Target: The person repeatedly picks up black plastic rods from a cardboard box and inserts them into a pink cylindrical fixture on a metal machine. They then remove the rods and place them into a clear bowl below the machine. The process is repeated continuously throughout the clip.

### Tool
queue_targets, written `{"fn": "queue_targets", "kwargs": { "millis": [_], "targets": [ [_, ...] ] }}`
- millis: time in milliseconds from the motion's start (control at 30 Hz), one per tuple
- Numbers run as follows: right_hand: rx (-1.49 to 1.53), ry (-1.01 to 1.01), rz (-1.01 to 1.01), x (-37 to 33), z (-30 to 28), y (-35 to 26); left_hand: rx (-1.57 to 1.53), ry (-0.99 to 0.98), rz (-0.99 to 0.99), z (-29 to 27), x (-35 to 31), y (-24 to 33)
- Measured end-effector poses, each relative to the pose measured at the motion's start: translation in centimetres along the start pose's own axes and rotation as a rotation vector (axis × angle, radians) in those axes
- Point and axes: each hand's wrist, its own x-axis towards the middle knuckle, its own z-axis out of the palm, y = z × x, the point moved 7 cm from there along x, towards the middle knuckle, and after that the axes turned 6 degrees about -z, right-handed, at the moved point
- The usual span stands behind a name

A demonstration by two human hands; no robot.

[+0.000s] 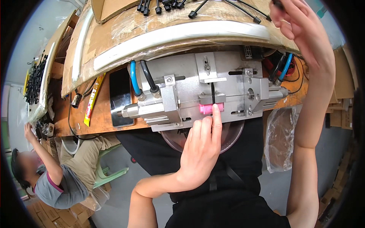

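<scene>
My left hand (pixel 199 152) reaches over the front of a metal fixture (pixel 232 89). Its index finger is stretched out, the tip at a pink block (pixel 205 109) and the lower end of a thin black rod (pixel 213 91). The other fingers curl loosely, holding nothing; the thumb is hidden. That rod stands in line with the fixture's middle, passing a small metal block. At the upper right, my right hand (pixel 298 24) is raised beside the cardboard-covered shelf, its fingers closed on a small black piece (pixel 278 4), mostly hidden and cut off by the frame.
Several black rods with thick ends (pixel 192 14) lie on the cardboard shelf (pixel 144 34). Blue and black hoses (pixel 134 78) enter the fixture. A dark phone (pixel 121 98) and yellow wrapper (pixel 93 100) lie left. Under the fixture is a clear bowl (pixel 230 138). Another person (pixel 62 174) sits left.
</scene>
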Motion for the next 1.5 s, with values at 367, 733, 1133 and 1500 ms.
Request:
{"fn": "queue_targets", "kwargs": {
  "millis": [367, 733, 1133, 1500],
  "targets": [
    [-0.432, -0.031, -0.513, -13.7, 8.8, 1.3, -0.051, 0.310, 0.004, -9.4, 18.1, -9.5],
    [-0.588, -0.128, -0.399, -18.5, 13.3, 7.0, -0.017, 0.332, -0.035, -13.0, 15.7, -10.5],
    [-1.201, -0.284, -0.748, -0.2, 10.0, -2.4, -0.152, 0.474, -0.109, -11.9, 6.4, -7.2],
    [-0.297, 0.127, -0.301, 1.9, 7.1, -4.8, -0.041, 0.029, -0.061, 0.6, -0.8, -0.1]
  ]
}}
